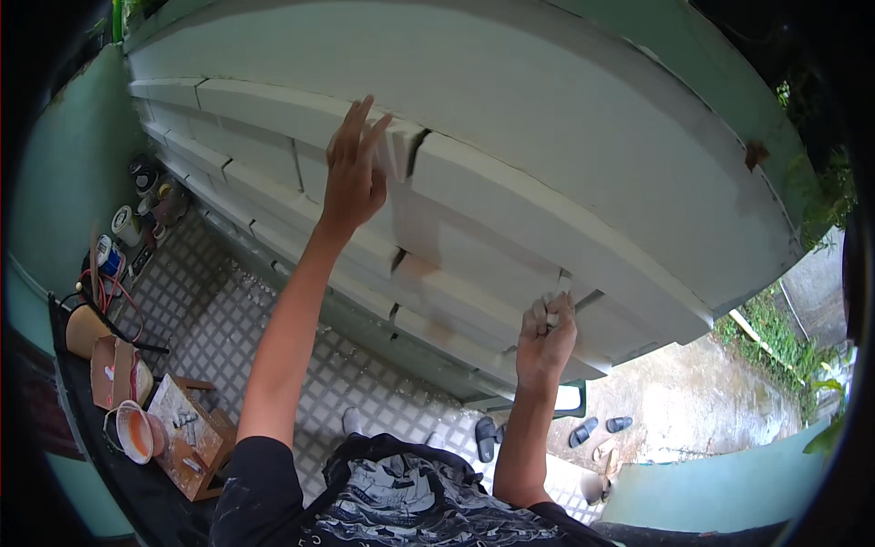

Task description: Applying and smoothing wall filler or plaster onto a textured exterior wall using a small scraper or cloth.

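In front of me is a pale wall (pixel 510 100) with raised, off-white blocks (pixel 510 191) in staggered rows, split by narrow dark gaps. My left hand (pixel 354 173) reaches up to the upper row, its fingers apart and laid against a block's edge, just left of a dark gap (pixel 417 151). Lower and to the right, my right hand (pixel 547 339) is closed, fingers curled around a small pale tool (pixel 563 283) that pokes up beside a recess between the blocks. Most of that tool is hidden by the fingers, so its kind is unclear.
At left, a small wooden table (pixel 210 447) holds small tools beside an orange-stained bucket (pixel 138 433) and a cardboard box (pixel 113 369). Paint tubs (pixel 126 223) stand by the green side wall (pixel 77 173). Slippers (pixel 581 430) lie on the floor at lower right.
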Demonstrator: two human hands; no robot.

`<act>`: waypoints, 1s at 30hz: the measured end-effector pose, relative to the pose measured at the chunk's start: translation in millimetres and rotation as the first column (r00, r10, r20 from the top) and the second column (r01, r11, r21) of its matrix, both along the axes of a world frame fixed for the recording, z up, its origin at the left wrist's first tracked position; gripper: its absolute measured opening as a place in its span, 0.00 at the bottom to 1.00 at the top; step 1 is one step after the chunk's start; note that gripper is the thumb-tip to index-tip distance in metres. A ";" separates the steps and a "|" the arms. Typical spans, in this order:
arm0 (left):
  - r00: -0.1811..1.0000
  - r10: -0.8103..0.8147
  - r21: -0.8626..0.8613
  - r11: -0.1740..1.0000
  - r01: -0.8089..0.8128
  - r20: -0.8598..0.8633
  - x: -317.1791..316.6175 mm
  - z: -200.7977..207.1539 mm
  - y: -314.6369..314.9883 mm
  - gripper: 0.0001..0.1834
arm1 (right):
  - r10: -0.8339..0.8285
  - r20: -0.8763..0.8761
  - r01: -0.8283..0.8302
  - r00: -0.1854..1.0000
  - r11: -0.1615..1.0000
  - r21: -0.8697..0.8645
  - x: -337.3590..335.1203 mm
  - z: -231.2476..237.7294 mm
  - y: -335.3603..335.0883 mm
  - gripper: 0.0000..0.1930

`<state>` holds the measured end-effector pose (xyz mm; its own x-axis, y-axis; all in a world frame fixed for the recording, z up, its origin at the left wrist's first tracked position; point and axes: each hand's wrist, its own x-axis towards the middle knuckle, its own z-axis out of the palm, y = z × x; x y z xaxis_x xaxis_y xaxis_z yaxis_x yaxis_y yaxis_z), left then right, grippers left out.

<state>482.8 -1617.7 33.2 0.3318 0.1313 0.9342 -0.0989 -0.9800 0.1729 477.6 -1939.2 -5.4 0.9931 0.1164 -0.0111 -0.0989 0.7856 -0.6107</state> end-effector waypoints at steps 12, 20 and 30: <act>0.962 -0.216 0.361 0.922 0.144 0.168 40.7 1.6 74.4 0.21 | 0.160 -0.137 -0.160 0.978 0.987 0.014 -21.2 6.3 143.5 0.06; 0.946 -0.135 0.364 0.931 0.019 0.295 42.6 -2.2 75.5 0.21 | 0.580 -0.119 -0.582 0.806 0.742 -0.333 -37.0 6.5 190.6 0.16; 0.939 -0.203 0.357 0.929 0.095 0.279 49.7 -7.1 78.7 0.23 | 0.241 -0.044 -0.243 0.970 0.968 -0.057 -7.8 20.6 116.8 0.05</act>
